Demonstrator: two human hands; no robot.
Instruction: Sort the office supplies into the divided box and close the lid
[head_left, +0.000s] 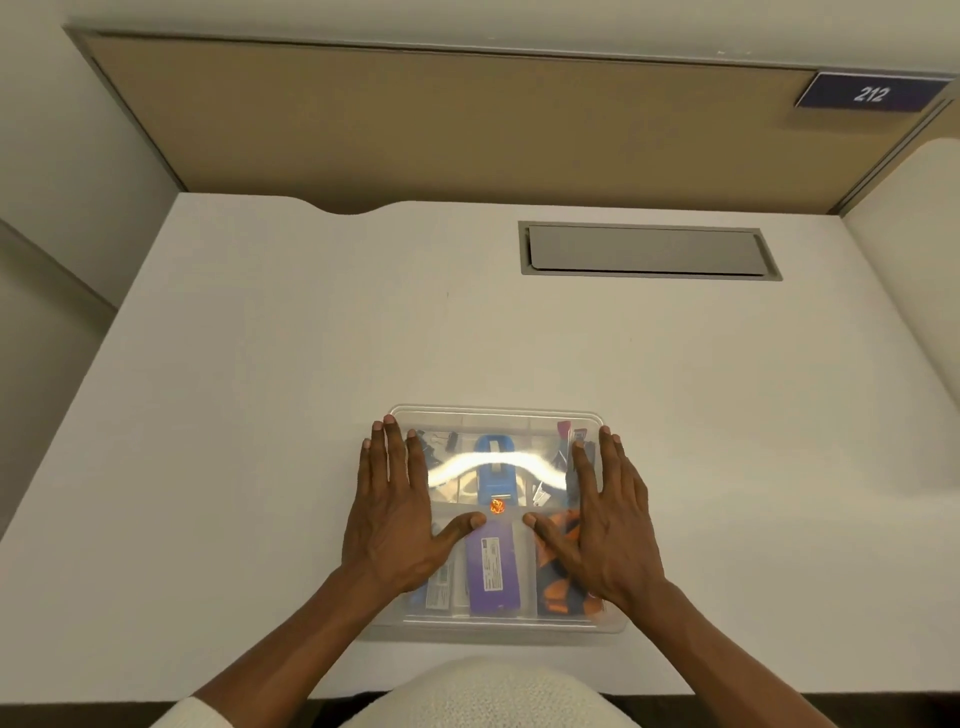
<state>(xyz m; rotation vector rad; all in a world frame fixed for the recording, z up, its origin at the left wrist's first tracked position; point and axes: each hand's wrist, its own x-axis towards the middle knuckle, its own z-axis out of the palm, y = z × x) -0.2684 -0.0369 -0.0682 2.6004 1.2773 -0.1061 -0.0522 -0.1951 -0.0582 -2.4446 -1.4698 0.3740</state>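
From the head camera I see the clear divided box (498, 519) at the near edge of the white desk (260, 415), lid (496, 418) down over it. My left hand (397, 519) lies flat on the lid's left side, my right hand (605, 525) on its right, fingers spread wide, gripping nothing. Beneath the lid: a blue stapler (495, 470), a purple packet (492, 569), black binder clips (435, 444).

Clear divided box (498, 415) lidded, supplies sorted inside, near desk edge.
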